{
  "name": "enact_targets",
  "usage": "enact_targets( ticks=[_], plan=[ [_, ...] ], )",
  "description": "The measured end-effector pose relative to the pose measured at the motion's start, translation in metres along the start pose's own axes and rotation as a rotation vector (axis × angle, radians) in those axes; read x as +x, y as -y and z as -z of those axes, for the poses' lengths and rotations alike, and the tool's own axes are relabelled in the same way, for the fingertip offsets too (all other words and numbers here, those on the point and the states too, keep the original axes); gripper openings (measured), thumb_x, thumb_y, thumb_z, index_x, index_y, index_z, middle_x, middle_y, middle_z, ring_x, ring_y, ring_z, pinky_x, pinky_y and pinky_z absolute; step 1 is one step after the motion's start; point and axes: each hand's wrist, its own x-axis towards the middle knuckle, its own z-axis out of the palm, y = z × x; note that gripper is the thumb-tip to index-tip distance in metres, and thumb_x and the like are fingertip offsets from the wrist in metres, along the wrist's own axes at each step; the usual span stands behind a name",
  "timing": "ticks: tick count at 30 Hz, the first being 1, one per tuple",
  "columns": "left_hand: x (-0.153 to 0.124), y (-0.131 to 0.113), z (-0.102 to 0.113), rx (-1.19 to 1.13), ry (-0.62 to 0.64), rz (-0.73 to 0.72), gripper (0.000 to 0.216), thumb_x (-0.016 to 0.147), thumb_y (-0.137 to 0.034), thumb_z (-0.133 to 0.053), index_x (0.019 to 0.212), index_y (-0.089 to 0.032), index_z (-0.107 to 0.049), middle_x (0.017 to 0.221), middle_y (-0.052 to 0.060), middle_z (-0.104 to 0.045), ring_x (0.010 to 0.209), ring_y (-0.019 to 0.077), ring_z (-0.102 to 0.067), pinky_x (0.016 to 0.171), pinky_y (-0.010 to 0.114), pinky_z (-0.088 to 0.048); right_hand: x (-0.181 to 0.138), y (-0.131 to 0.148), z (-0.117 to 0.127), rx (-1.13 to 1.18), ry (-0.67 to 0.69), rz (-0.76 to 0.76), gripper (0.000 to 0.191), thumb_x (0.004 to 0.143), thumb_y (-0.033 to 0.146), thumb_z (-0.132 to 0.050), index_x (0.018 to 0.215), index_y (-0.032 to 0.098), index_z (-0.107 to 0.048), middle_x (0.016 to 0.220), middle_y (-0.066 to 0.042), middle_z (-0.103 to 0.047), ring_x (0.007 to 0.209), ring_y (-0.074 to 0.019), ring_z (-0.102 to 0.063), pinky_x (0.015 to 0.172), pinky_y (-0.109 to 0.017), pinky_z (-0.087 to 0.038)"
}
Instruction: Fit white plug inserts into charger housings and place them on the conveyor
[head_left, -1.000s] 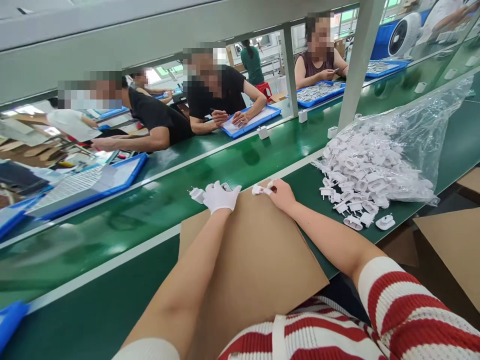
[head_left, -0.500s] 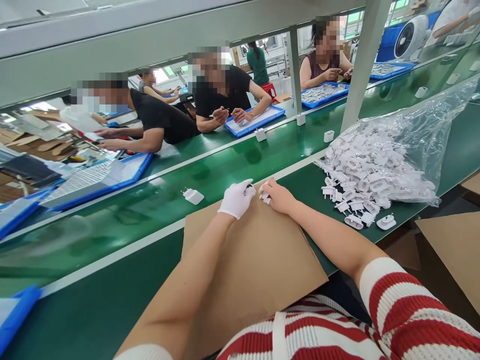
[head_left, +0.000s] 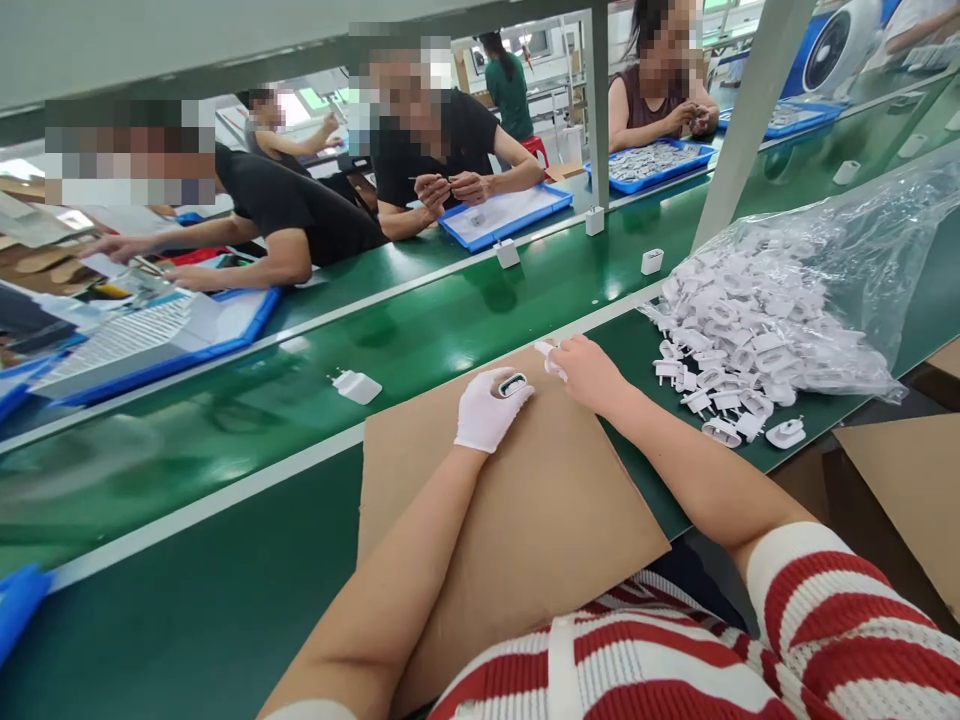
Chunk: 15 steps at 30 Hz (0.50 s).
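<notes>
left hand (head_left: 491,408): wearing a white glove, curling over the brown cardboard sheet (head_left: 517,530) mid-frame, thumb side facing right
left forearm (head_left: 431,560): rising from bottom of frame, slanting up and right
left grip: grasping a white housing (head_left: 514,385), fingers bending around it
white housing: sitting between thumb and fingers, hollow dark end facing up and showing
right hand (head_left: 589,372): reaching in just right of and a bit above the left one, fingers bending and pointing left, back of hand showing bare
right forearm (head_left: 694,465): coming from lower right, slanting up-left, red-and-white sleeve (head_left: 840,600) covering upper arm
right grip: pinching a small white piece (head_left: 551,358) at the fingertips
white piece: sticking out left of the fingertips, near but apart from the housing; shape partly hidden
cardboard sheet: lying on the green table (head_left: 187,620), spreading under both hands
adapter (head_left: 358,387): lying on the green belt (head_left: 420,345) left of centre, pins pointing left
plug pile (head_left: 750,330): heaping at right of frame, spilling from a clear plastic bag (head_left: 896,250)
loose plug (head_left: 786,432): lying at the pile's lower right
far side: people working along top of frame; one in a black shirt (head_left: 476,130) leaning over a blue tray (head_left: 517,212), upper centre
</notes>
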Motion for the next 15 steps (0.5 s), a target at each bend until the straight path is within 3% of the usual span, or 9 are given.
enact_targets(
  ticks=[3, 6, 10, 13, 15],
  plan=[
    [0.000, 0.000, 0.001, -0.089, 0.098, 0.067, 0.037, 0.077, -0.038, -0.079, 0.110, -0.023, -0.077, 0.116, 0.005, -0.077, 0.106, 0.0231, -0.071, 0.103, 0.035, -0.054, 0.001, -0.001, -0.003, -0.042, 0.066, -0.085, 0.043, 0.073, -0.004, -0.062, 0.111, 0.015, -0.069, 0.090, -0.011, -0.070, 0.088, -0.0281, -0.062, 0.082, -0.038, -0.046],
    [0.000, 0.000, -0.002, -0.150, 0.138, 0.094, 0.038, 0.073, -0.038, -0.082, 0.109, -0.025, -0.079, 0.114, 0.002, -0.078, 0.103, 0.0226, -0.072, 0.102, 0.033, -0.056, 0.004, -0.008, -0.009, 0.135, 0.089, -0.171, 0.027, 0.076, 0.003, -0.066, 0.097, 0.021, -0.071, 0.090, -0.006, -0.074, 0.085, -0.0241, -0.065, 0.076, -0.033, -0.047],
    [0.000, -0.003, -0.008, -0.192, 0.183, 0.111, 0.040, 0.070, -0.038, -0.085, 0.108, -0.026, -0.080, 0.111, 0.001, -0.078, 0.099, 0.0229, -0.072, 0.100, 0.034, -0.057, 0.002, -0.015, -0.015, 0.401, -0.040, -0.257, 0.009, 0.082, 0.020, -0.070, 0.091, 0.021, -0.071, 0.094, -0.004, -0.076, 0.084, -0.0206, -0.067, 0.076, -0.032, -0.052],
    [0.000, -0.002, -0.005, -0.163, 0.186, 0.133, 0.043, 0.070, -0.037, -0.085, 0.110, -0.026, -0.079, 0.111, 0.003, -0.078, 0.100, 0.0240, -0.072, 0.098, 0.035, -0.057, 0.003, -0.005, -0.018, 0.461, -0.161, -0.215, 0.018, 0.086, 0.024, -0.066, 0.103, 0.023, -0.071, 0.099, -0.004, -0.075, 0.091, -0.0221, -0.067, 0.085, -0.035, -0.054],
    [0.003, 0.003, 0.003, -0.136, 0.180, 0.155, 0.043, 0.070, -0.039, -0.086, 0.110, -0.025, -0.079, 0.107, 0.003, -0.078, 0.098, 0.0247, -0.072, 0.094, 0.034, -0.058, 0.008, 0.010, -0.021, 0.425, -0.171, -0.135, 0.025, 0.088, 0.022, -0.061, 0.111, 0.023, -0.070, 0.105, -0.005, -0.074, 0.099, -0.0243, -0.066, 0.091, -0.037, -0.054]
  ],
)
